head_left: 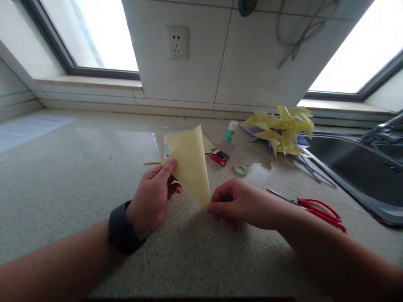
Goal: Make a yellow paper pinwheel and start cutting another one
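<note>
A yellow paper sheet (192,167), shaped as a triangle, is held above the middle of the speckled countertop (78,188). Its left corner is pinched by the left hand (154,195), nearly closed, with the thumb on top and the fingers curled; the left forearm (63,256) is angled in from the near left corner. The lower corner is gripped by the right hand (237,203) between thumb and bent forefinger, its remaining fingers apparently tucked under, though shadowed. Red-handled scissors (317,209) are left beside the right forearm (327,247), toward the sink-side edge.
</note>
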`<state>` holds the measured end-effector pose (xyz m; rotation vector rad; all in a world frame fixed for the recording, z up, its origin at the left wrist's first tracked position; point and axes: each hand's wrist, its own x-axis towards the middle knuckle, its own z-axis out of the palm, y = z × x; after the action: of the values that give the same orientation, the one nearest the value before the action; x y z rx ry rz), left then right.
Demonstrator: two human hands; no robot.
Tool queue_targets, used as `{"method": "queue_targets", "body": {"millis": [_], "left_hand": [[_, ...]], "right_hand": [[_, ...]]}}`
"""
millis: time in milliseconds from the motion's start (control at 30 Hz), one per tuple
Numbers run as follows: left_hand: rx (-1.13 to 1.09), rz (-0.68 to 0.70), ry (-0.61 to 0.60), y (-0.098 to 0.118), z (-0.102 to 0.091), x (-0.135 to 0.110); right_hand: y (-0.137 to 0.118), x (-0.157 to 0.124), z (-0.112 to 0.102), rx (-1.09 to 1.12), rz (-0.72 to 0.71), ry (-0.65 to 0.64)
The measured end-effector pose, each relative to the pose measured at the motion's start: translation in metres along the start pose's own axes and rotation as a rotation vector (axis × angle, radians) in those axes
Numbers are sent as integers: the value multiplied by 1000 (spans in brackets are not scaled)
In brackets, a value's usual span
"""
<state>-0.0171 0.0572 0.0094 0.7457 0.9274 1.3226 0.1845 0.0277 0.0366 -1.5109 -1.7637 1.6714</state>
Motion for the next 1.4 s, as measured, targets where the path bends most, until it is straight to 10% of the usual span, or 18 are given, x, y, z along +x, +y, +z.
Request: {"method": "queue_targets", "body": {"millis": [367,533,667,867,1400], "left_hand": [[226,8,-147,-6,-5,-1],[701,-32,-461,-5,-11,-4],[1020,42,-601,5,-8,-3],[980,126,-761,13,-6,6],[1255,193,-614,8,-8,3]], "right_hand": [[-7,-16,-12,-180,-26,-66],[-7,-21,-18,-509,-542,404],[-9,-22,-7,-816,-876,343],[-5,-27,20,-972,-638,88],[23,-60,41,-875,-386,-6]]}}
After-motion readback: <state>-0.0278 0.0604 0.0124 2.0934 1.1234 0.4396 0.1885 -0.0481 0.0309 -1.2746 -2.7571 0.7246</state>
